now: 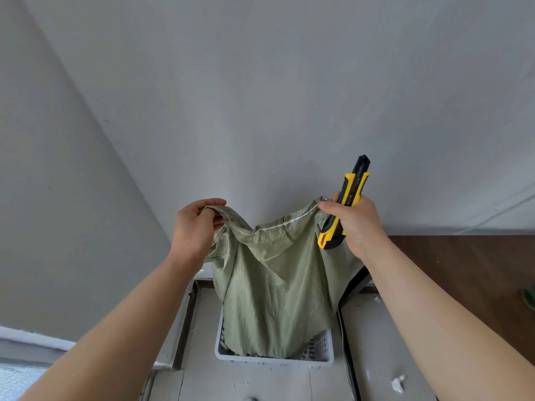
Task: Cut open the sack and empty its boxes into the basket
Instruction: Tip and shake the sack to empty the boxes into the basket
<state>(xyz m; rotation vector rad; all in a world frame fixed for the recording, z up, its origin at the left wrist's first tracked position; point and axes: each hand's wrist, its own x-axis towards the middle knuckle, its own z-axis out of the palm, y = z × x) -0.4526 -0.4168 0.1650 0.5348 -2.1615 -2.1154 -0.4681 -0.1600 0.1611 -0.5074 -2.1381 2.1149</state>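
Pale green woven plastic sack (275,285) held up mid-frame, its lower end inside white perforated plastic basket (275,361) at bottom centre. Left grip (194,227) pinches sack's top-left corner. Right grip (356,224) clenched round yellow-black utility knife (351,192), thumb on top-right corner.

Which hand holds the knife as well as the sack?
The right hand: it grips the yellow-and-black knife together with one corner of the green sack, while the left hand grips only the sack's other corner.

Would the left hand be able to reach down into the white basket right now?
Probably not. The left hand grips a corner of the green sack, held high, and the sack hangs down into the basket, covering most of its opening.
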